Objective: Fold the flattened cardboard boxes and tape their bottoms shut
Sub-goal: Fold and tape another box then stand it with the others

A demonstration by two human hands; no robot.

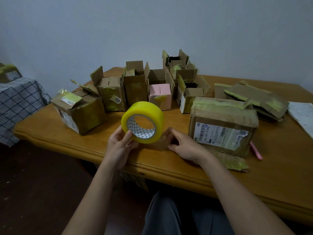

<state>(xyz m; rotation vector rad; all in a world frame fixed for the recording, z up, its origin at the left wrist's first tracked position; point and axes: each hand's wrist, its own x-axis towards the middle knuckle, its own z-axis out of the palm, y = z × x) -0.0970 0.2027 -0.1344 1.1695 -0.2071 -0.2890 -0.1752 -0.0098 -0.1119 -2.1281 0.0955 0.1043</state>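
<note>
Tape roll [142, 122] gripped by left hand [120, 143]; tape end pinched by right hand [183, 144]. Risk: strip folded onto itself if pulled w/ slack.

A single wide-angle view from the person's head looks forward and down across the orange-brown wooden bench [169, 163], whose near edge runs slantwise from left to lower right. It sits close: both forearms reach in from the bottom, with the lap below the near edge. Beyond the far edge rises a plain pale wall [152, 22], bowed by the lens.
</note>
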